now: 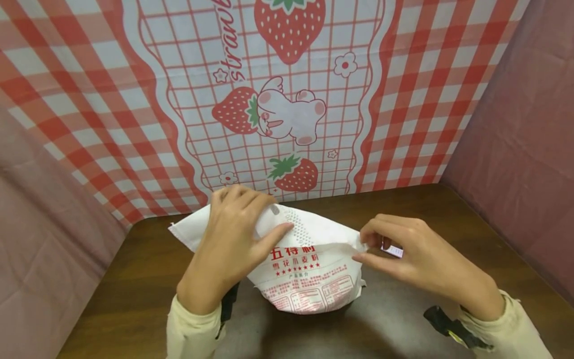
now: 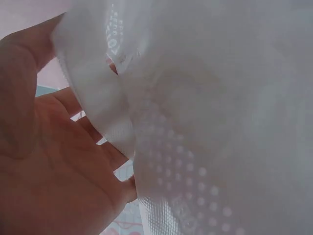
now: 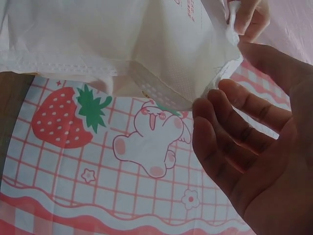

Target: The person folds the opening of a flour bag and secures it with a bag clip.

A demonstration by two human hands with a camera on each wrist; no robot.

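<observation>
A white flour bag with red print sits on the dark table, its top folded over toward the front. My left hand grips the folded top at its left part, thumb in front and fingers behind the edge. Close up in the left wrist view, the bag's white sheet hides part of those fingers. At the fold's right end, my right hand pinches the corner between thumb and fingers. The right wrist view has this hand at the bag's pale edge.
A small pink-and-white item lies behind the right hand, partly hidden. The brown wooden table meets a strawberry-patterned cloth at the back. Pink curtains hang at both sides.
</observation>
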